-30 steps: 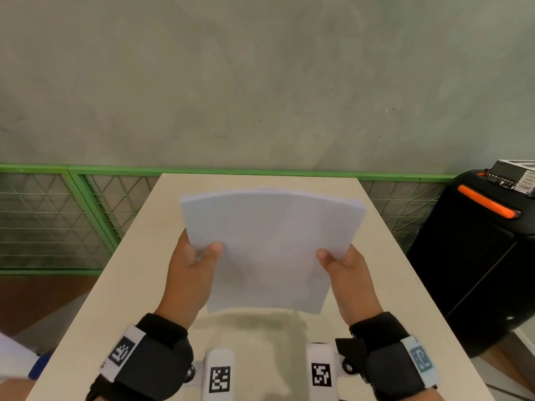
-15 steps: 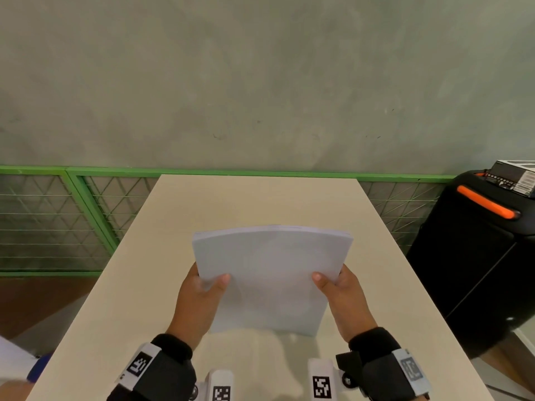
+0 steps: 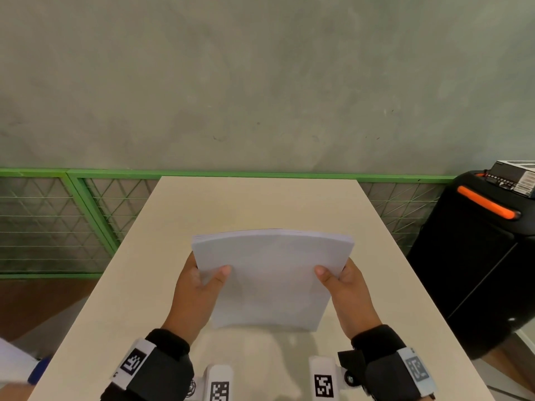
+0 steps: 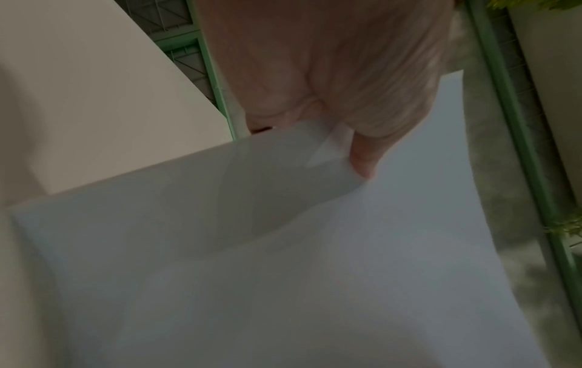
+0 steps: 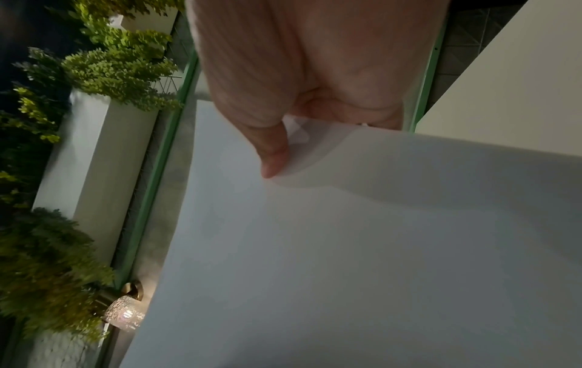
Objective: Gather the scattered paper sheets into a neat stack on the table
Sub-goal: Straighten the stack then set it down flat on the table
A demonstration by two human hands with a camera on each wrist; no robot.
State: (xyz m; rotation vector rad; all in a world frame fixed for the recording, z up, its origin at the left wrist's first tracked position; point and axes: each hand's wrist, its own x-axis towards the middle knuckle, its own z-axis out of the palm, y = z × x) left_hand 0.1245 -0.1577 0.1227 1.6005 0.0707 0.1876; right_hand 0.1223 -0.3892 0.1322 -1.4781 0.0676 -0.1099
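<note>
A stack of white paper sheets (image 3: pixel 272 276) stands tilted over the beige table (image 3: pixel 254 204), its top edge bowed and its lower edge near the tabletop. My left hand (image 3: pixel 199 282) grips the stack's left side, thumb on the front face. My right hand (image 3: pixel 341 280) grips the right side the same way. In the left wrist view my left hand (image 4: pixel 352 139) pinches the paper stack (image 4: pixel 315 274), and in the right wrist view my right hand (image 5: pixel 283 139) pinches the sheets (image 5: pixel 346 249). The fingers behind the paper are hidden.
A green mesh railing (image 3: pixel 86 209) runs behind and left of the table, with a grey wall beyond. A black case with an orange handle (image 3: pixel 486 206) stands to the right. Another white sheet (image 3: pixel 11 363) shows at the lower left, off the table.
Both hands have lowered the paper stack toward the table and drawn it nearer to me. The grip on both sides stays the same.
</note>
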